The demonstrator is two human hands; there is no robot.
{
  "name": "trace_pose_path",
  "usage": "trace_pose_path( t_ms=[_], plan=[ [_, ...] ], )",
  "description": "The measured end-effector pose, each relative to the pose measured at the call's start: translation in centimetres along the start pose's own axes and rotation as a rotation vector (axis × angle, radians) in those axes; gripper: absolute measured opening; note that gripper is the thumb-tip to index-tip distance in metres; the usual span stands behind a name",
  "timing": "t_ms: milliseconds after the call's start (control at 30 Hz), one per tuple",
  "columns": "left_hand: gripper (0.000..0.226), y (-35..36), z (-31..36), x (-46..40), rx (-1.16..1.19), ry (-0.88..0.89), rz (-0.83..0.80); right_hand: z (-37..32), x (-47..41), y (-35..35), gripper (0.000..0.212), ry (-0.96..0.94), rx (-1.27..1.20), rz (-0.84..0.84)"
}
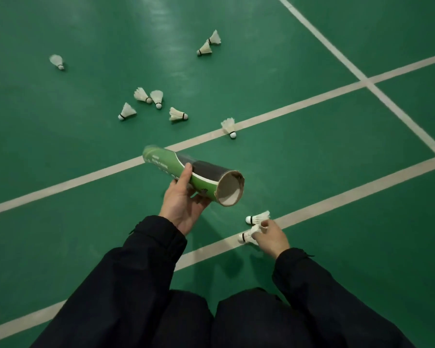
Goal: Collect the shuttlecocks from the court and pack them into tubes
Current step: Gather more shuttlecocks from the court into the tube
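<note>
My left hand [183,204] grips the open tube [194,175] above the floor; my right hand [271,236] pinches two shuttlecocks [251,233] by their feathers. I'd feed them cork-first, gently.

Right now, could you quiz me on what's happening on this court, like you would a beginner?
1. True or false: the left hand holds the tube with its open end facing the camera.
2. How many shuttlecocks is the right hand pinching?
A. none B. one C. two
3. Fill in: the shuttlecock nearest the tube lies across a white ____.

Key: 1 true. 2 C: one upper, one lower. 3 line.
</note>
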State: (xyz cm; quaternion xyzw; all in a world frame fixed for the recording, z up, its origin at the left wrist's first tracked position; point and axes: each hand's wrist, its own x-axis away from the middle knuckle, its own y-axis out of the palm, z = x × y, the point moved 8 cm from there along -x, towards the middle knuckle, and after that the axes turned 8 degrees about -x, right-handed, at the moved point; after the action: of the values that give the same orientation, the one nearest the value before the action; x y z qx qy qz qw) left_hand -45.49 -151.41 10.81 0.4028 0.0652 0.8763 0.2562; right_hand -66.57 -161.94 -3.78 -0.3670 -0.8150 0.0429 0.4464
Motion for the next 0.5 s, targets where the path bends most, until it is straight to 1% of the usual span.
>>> trace_pose_path(
  t_ms=[67,133,167,233,300,333,400,467,500],
  plan=[
    [0.06,-0.4,-1.2,-2.8,0.015,-0.006,-0.002,1.5,-3.2,1.1,0.039,0.02,0.03,0.006],
    [0.065,-0.9,-2.0,-4.9,-0.006,0.008,-0.009,3.5,-5.5,2.3,0.045,0.056,0.042,0.004],
    [0.064,-1.2,-2.2,-5.6,-0.018,0.017,-0.006,4.3,-6.3,2.8,0.045,0.063,0.052,0.013],
    [0.06,-1.8,-2.3,-6.4,-0.027,0.04,0.02,4.6,-7.1,3.5,0.031,0.033,0.1,0.032],
    [0.058,-2.5,-2.2,-6.9,-0.013,0.063,0.051,2.5,-6.4,3.4,0.021,-0.045,0.102,0.036],
    [0.059,-2.9,-2.2,-7.1,0.002,0.076,0.067,0.6,-5.6,3.0,0.018,-0.107,0.017,0.048],
    [0.062,-3.7,-2.0,-7.5,0.044,0.108,0.114,-4.4,-2.8,0.7,0.013,-0.295,-0.263,0.115],
    [0.064,-4.5,-2.0,-7.9,0.089,0.135,0.18,-9.2,0.7,-2.9,0.01,-0.555,-0.482,0.25],
    [0.064,-4.9,-2.0,-8.1,0.11,0.145,0.207,-11.1,2.6,-4.5,0.006,-0.713,-0.524,0.316]
  ],
)
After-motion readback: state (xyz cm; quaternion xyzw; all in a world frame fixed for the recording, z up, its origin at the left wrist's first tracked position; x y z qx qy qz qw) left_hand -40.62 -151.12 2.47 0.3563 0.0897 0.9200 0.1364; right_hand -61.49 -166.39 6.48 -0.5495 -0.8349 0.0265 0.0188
